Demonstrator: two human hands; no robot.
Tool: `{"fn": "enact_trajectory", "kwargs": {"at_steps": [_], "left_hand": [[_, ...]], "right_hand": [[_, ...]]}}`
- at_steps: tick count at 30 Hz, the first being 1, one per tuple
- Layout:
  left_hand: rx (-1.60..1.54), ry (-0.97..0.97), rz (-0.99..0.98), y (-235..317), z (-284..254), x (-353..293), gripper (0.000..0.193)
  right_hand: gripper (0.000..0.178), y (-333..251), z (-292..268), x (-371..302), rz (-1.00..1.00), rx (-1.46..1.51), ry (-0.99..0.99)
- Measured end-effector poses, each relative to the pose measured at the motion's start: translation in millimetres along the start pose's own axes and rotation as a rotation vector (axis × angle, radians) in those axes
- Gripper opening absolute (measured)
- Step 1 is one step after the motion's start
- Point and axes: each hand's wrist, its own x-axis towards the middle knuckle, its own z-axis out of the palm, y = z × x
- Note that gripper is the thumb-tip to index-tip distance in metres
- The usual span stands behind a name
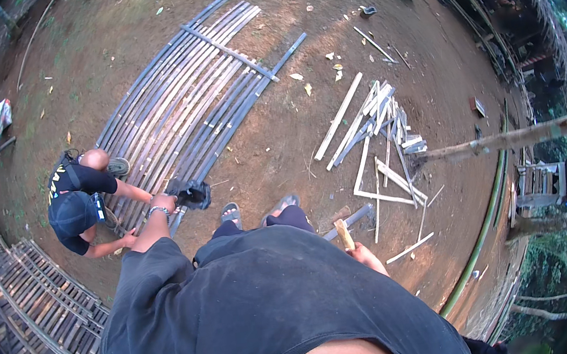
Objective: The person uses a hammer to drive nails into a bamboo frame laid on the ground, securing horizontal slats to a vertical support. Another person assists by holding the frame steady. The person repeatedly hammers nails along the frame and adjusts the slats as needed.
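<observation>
My left hand, with a band at its wrist, reaches out to the left and is closed on a crumpled black plastic bag. The bag hangs over the near end of a slatted bamboo panel lying on the ground. A co-worker's hand comes close to my left hand; whether they touch I cannot tell. Low on the right, my right hand is wrapped round a short pale wooden piece shaped like a handle. A dark grey strip shows beyond its tip; whether they join is unclear.
A co-worker in a dark cap crouches at the panel's left edge. Split bamboo pieces lie heaped to the right. Beyond them are a slim trunk and a long green pole. A bamboo rack stands at the lower left.
</observation>
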Motion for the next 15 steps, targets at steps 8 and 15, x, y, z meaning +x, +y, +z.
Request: {"fn": "enact_trajectory", "kwargs": {"at_steps": [8,15], "left_hand": [[-0.5,0.087,-0.277,98.7,-26.0,39.3,0.041],[-0.414,0.171,-0.342,223.1,-109.1,15.9,0.046]], "right_hand": [[0.031,-14.8,-131.1,146.0,-0.281,-0.18,-0.066],[0.029,-102.0,-284.8,245.7,-0.224,-0.261,-0.111]]}}
